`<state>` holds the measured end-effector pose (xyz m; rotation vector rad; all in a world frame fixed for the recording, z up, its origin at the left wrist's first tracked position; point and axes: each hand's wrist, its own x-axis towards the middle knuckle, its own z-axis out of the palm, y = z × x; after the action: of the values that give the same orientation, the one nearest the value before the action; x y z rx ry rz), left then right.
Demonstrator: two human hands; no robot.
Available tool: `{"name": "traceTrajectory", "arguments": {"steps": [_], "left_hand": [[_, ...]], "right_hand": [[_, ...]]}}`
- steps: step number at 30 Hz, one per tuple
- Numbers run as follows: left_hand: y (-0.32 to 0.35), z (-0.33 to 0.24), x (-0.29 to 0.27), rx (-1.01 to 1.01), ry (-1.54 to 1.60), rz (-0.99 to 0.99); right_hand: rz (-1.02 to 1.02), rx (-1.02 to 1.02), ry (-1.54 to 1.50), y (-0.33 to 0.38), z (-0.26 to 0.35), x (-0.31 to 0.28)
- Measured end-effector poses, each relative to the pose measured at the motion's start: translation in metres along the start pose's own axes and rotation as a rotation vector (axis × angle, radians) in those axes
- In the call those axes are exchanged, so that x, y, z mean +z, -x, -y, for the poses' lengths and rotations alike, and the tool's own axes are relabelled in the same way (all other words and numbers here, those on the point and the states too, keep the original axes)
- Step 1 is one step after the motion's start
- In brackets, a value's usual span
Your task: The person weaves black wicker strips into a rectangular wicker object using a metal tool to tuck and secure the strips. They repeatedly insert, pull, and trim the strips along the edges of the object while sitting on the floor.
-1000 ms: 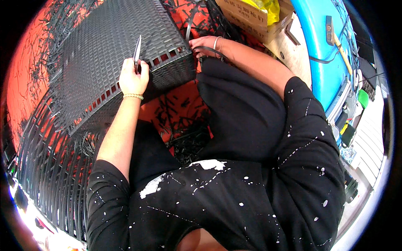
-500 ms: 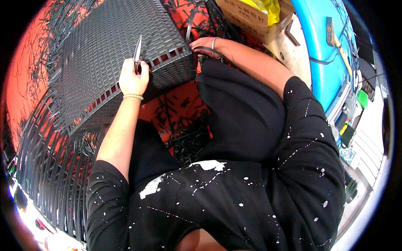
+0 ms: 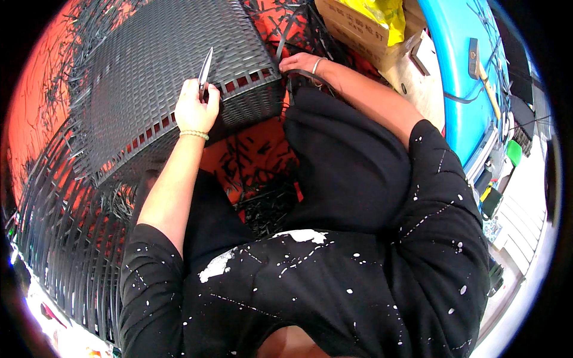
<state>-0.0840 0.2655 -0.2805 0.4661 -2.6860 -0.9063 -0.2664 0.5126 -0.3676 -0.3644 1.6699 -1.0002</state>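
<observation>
A large black woven plastic piece, box-shaped with a row of open slots along its edge, lies before me at the upper left. My left hand is closed around scissors, whose pointed metal blades stick up and away from me over the weave. At the right corner of the woven piece, my right hand is closed on a black plastic strip that bends back below the wrist. Its fingertips are partly hidden, close against the woven edge.
Long black strips fan out on the left, and cut scraps litter the red floor covering. A cardboard box with a yellow bag stands at the upper right. Beside it, a hammer lies on a blue surface.
My left hand has moved slightly right with the scissors, whose blades now tilt more to the right. My right hand stays at the corner, its fingers shifted a little.
</observation>
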Motion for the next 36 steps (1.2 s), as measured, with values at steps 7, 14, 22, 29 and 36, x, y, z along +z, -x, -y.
{"name": "traceTrajectory", "arguments": {"steps": [7, 14, 22, 29, 36], "left_hand": [[0.001, 0.002, -0.001, 0.021, 0.013, -0.038], [0.001, 0.002, -0.002, 0.016, 0.002, -0.027], [0.001, 0.004, -0.001, 0.006, 0.043, -0.055], [0.002, 0.007, -0.001, -0.016, 0.061, -0.061], [0.003, 0.011, -0.001, -0.072, 0.119, -0.029]], "right_hand": [[-0.057, 0.069, -0.095, 0.017, 0.024, 0.004], [0.021, -0.028, -0.023, 0.018, 0.023, -0.007], [-0.041, 0.116, 0.054, 0.024, 0.040, -0.025], [0.007, 0.003, 0.211, 0.047, 0.069, -0.010], [-0.156, 0.073, 0.037, 0.046, 0.074, -0.004]]}}
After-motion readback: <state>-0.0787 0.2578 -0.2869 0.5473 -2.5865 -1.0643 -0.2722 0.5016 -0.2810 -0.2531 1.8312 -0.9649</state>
